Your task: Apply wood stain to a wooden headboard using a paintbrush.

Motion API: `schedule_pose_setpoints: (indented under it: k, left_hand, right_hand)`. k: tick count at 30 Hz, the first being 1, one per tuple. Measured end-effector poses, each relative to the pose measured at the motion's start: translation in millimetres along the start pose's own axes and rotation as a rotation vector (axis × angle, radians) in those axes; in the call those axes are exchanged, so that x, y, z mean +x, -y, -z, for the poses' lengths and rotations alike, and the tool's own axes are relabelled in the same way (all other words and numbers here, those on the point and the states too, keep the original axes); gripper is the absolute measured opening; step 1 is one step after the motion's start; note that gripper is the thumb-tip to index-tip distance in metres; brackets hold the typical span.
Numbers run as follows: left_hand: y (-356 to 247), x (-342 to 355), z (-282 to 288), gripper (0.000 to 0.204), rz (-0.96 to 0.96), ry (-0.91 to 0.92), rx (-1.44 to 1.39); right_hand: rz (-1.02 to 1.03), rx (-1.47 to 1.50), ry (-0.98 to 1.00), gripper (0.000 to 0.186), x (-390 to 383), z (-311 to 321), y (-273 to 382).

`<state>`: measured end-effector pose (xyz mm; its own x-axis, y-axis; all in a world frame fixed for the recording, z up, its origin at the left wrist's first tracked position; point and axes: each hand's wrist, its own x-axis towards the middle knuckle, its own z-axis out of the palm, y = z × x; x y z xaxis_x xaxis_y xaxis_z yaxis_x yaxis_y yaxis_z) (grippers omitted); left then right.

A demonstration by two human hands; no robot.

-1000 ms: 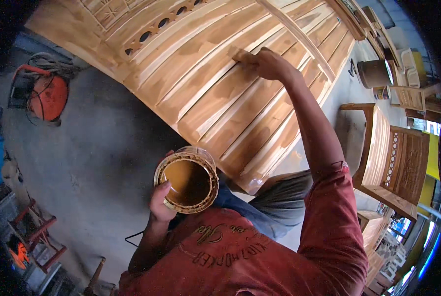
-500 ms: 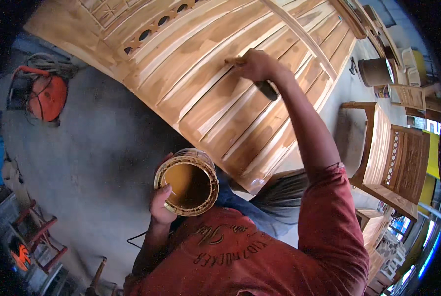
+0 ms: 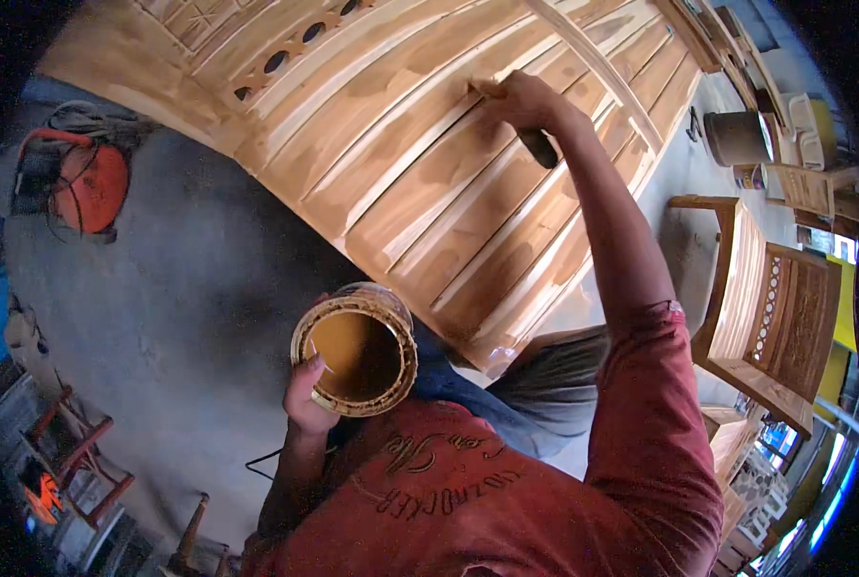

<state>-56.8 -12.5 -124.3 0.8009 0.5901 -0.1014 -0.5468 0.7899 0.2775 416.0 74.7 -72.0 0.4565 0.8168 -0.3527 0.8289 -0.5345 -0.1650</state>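
Observation:
A large slatted wooden panel (image 3: 420, 183), part of a piece of furniture, slopes across the upper middle. Over its slats my right hand (image 3: 525, 101) is closed around a paintbrush (image 3: 541, 150). The brush's dark handle end sticks out below my palm, and its bristle end points left onto the wood. Darker, wet-looking patches and pale streaks cover the slats. My left hand (image 3: 309, 402) grips a round can (image 3: 405, 338) by its crusted rim, with the thumb over the edge. Amber-brown liquid (image 3: 357, 351) lies in the can, which is held before my red shirt.
A red-orange machine (image 3: 91, 192) with a hose stands on the grey floor at left. Below it is a dark red wooden frame (image 3: 78, 447). To the right stand a carved wooden bench (image 3: 771, 327), a dark bucket (image 3: 737, 137) and a small tin (image 3: 749, 177).
My right hand and the paintbrush have moved up and to the right along the slats. The can in my left hand has shifted slightly left.

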Motion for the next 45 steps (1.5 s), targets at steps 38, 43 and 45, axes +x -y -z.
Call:
schedule_pose_setpoints:
  k: [38,43,45]
  left_hand:
    - [-6.3,6.4,-62.0,0.045,-0.097,-0.404,0.283]
    - [-1.5,-19.0,-23.6,0.045,-0.07,-0.535,0.305]
    - [-4.2,-23.0,-18.3,0.045,-0.067,-0.57,0.326]
  right_hand:
    - [0.574,0.211,-0.139,0.029,-97.2,-62.4,116.9]
    - [0.519,0.242,-0.074,0.031,-107.0,-86.8,127.7]
    - [0.485,0.251,-0.051,0.031,-107.1,-78.1,136.7]
